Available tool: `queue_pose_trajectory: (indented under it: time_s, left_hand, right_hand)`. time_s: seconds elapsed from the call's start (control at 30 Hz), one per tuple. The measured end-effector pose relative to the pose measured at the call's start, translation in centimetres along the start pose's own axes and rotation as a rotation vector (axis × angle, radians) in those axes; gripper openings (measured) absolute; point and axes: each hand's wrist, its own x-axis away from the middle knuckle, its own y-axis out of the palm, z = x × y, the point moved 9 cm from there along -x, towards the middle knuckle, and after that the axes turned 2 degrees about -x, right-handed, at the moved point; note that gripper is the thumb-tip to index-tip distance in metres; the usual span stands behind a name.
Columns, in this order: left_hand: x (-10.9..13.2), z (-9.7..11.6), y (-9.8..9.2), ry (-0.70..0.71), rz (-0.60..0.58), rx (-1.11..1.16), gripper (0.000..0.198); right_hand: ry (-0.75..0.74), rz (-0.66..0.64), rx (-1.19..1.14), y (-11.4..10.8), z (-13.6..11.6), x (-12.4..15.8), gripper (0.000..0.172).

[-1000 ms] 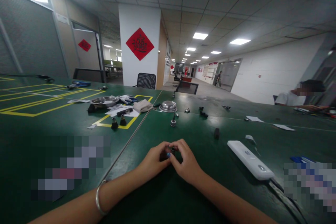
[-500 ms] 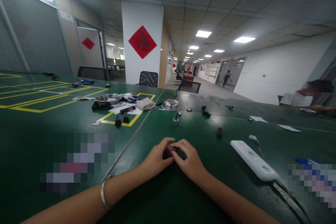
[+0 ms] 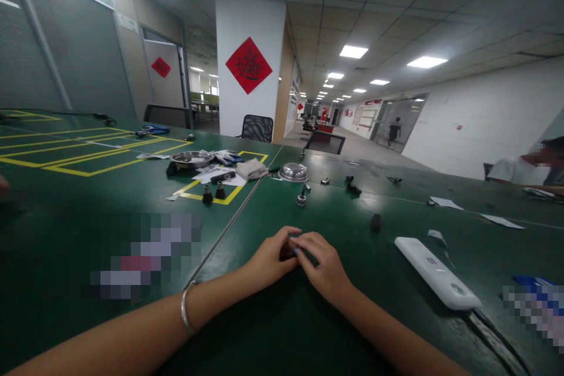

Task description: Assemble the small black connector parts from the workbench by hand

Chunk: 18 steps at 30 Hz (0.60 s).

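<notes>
My left hand [image 3: 268, 258] and my right hand [image 3: 324, 267] rest together on the green table [image 3: 273, 335], fingers curled round a small dark part [image 3: 287, 254] pinched between them. The part is mostly hidden by the fingers. A silver bangle [image 3: 187, 308] circles my left wrist. Beyond the hands stand a small metal fitting [image 3: 302, 197] and a small black cylinder [image 3: 376, 222].
A white oblong device [image 3: 434, 273] with a cable lies to the right. A metal bowl [image 3: 294, 172], a metal dish [image 3: 191, 159], cloths, gloves and two small dark cones [image 3: 213, 192] sit farther back. Another person [image 3: 529, 167] sits at the far right. Paper scraps lie scattered.
The view has drifted to the right and slightly up the table. My hands stay closed together on the small dark part, with only slight finger movement.
</notes>
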Motion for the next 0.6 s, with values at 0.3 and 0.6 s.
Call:
queue_pose_trajectory:
  time_s: [0.3,0.6]
  left_hand:
    - [0.02,0.74,-0.12,0.018,0.004,-0.046,0.041]
    - [-0.29,0.41,0.12,0.017,-0.02,0.01,0.041]
  right_hand:
    - [0.033,0.005,0.039,-0.28,0.0,-0.01,0.029]
    - [0.048,-0.015,0.087,0.03,0.27,0.0,0.038]
